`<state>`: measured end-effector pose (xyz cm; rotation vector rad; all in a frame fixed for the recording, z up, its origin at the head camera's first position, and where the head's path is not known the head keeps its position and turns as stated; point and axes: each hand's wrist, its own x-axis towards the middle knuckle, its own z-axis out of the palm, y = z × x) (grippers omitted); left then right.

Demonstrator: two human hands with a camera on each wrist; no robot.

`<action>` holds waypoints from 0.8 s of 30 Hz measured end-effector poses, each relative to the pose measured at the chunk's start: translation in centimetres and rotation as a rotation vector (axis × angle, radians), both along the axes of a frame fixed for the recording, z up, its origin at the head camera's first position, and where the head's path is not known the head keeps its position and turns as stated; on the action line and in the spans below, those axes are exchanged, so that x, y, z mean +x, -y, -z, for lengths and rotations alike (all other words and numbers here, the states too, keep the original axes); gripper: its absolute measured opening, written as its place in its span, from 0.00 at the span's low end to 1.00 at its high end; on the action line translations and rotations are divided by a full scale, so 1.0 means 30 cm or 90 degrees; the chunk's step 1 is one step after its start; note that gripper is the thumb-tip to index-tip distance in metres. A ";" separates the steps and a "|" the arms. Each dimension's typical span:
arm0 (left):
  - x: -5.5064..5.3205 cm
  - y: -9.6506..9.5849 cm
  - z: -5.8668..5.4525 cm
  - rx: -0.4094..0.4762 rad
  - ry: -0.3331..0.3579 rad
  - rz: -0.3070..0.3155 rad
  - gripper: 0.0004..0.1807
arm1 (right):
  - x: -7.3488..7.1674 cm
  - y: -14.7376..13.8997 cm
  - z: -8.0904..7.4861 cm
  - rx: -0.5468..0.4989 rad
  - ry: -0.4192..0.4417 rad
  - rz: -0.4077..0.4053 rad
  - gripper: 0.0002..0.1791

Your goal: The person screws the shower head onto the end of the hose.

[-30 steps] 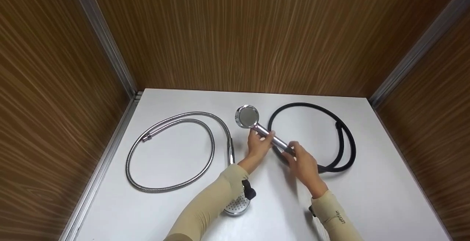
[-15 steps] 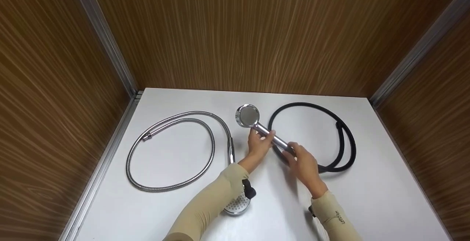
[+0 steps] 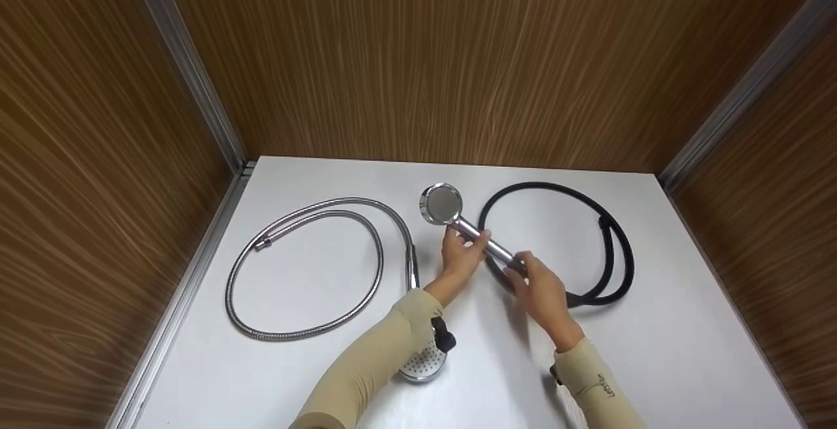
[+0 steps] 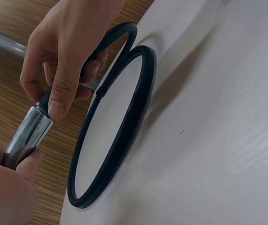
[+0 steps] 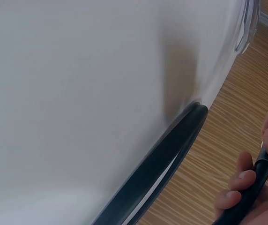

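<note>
A chrome hand shower [image 3: 442,204] is held above the table, its round head up and to the left in the head view. My left hand [image 3: 461,256] grips the middle of its chrome handle [image 4: 27,137] between thumb and fingers. At the handle's lower end, my right hand [image 3: 541,293] pinches the end of the black hose [image 3: 626,259] where it meets the chrome. In the left wrist view, hose and handle are in line and touch; whether the thread is engaged cannot be seen. The right wrist view shows curled fingers [image 5: 241,183] round the hose end.
A coiled silver metal hose [image 3: 227,291] lies on the white table [image 3: 314,272] at the left. It leads to a second shower head [image 3: 424,365], partly hidden under my left forearm. Wood-grain panels [image 3: 418,63] stand behind and at both sides.
</note>
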<state>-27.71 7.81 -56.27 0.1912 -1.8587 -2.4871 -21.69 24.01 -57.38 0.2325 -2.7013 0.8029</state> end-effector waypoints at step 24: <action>-0.005 0.000 0.002 0.014 0.005 0.004 0.27 | -0.005 -0.005 0.001 -0.001 -0.004 0.000 0.14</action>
